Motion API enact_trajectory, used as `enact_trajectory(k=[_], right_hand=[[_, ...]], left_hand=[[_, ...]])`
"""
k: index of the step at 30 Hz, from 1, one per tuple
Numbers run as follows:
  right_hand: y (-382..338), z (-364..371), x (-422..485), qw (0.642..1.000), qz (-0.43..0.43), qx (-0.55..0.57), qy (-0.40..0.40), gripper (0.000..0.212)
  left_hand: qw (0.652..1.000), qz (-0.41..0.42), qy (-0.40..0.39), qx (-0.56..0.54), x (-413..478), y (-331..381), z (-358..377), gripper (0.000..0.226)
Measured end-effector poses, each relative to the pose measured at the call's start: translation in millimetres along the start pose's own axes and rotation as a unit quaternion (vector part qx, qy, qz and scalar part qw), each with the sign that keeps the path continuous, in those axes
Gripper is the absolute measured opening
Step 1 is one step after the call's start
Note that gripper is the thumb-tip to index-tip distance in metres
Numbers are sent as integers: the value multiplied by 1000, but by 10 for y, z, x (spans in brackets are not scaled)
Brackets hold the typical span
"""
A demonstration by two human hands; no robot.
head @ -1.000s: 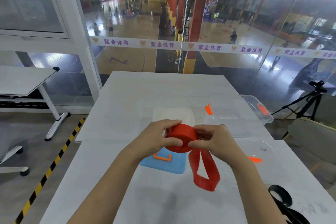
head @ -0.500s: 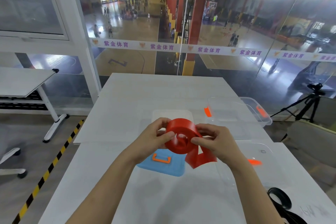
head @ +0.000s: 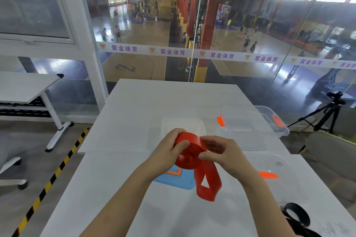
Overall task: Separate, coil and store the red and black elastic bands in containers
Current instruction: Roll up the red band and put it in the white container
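red band (head: 189, 152) coil | gripped: left hand (head: 169, 150), right hand (head: 221, 152)

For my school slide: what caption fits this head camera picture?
Left hand and right hand grip a half-coiled red elastic band above a white table; a black elastic band lies nearby.

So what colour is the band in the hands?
The band is red, clearest in the head view.

White bench (head: 134, 111): clear tub (head: 269, 119) w/ orange clips far right, clear tray (head: 183, 123) mid, blue lid (head: 173, 181) w/ orange handle nearer, clear lid (head: 279, 179) near right, black band (head: 297, 215) at near-right corner
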State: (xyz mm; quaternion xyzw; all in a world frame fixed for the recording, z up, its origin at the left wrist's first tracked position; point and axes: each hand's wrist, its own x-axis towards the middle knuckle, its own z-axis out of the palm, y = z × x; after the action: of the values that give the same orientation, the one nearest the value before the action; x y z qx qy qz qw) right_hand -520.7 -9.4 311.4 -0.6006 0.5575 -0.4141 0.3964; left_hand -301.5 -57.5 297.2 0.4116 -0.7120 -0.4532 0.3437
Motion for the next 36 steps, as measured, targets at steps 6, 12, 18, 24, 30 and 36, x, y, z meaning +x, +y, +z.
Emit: enact_trajectory(k=[6, 12, 18, 24, 30, 36], right_hand=[[20, 40, -7, 997, -19, 4, 68, 45], [11, 76, -19, 996, -39, 3, 84, 40], [-29, 83, -33, 996, -21, 18, 81, 49], [-66, 29, -46, 995, -30, -10, 95, 49], [-164, 70, -85, 992, -60, -67, 93, 53], [-194, 104, -129, 990, -72, -80, 88, 49]], left_hand=[[996, -23, 18, -79, -24, 65, -3, 19], [999, 0, -1, -44, 6, 86, -59, 27], [983, -20, 64, -172, -9, 85, 33, 20], [985, -47, -24, -162, -17, 71, -118, 28], [997, 5, -47, 61, -31, 127, -126, 41], [997, 11, -43, 71, 0, 139, -133, 37]])
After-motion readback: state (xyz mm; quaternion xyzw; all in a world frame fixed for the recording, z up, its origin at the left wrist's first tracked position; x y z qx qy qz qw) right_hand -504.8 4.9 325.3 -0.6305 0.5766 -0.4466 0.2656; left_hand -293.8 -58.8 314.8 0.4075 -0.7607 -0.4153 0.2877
